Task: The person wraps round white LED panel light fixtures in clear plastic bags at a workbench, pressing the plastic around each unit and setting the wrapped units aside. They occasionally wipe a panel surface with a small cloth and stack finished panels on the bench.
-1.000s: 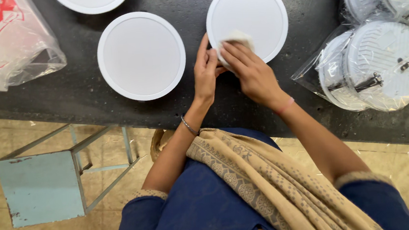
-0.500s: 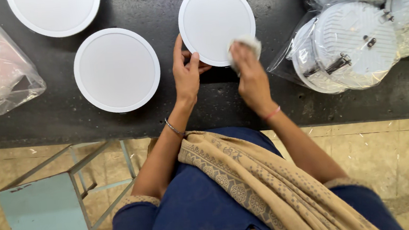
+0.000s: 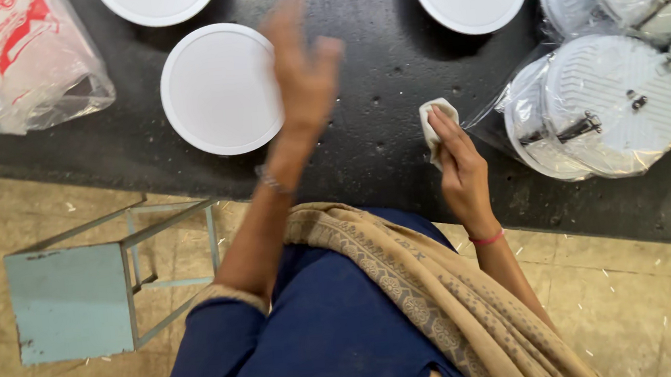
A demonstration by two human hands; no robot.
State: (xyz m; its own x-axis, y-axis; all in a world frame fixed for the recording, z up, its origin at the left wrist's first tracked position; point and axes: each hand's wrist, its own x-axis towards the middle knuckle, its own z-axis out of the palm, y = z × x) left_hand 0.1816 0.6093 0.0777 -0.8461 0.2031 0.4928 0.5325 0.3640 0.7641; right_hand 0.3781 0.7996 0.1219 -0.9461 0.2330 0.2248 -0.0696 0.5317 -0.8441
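Where black table (image 3: 380, 140) ends, red-printed bag (image 3: 21, 58).

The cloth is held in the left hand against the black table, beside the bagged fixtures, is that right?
Not quite: the head view shows the cloth in the right hand, not the left. It is against the black table, beside the bagged fixtures.

Left hand (image 3: 302, 70) blurred, raised open above the dark table (image 3: 379, 128), just right of a white round disc (image 3: 220, 89); right hand (image 3: 456, 162) pinching a small white cloth (image 3: 431, 120) near the table's front edge; bagged white round fixtures (image 3: 599, 105) just beside, toward the right edge; a blue stool (image 3: 78, 296) on the floor.
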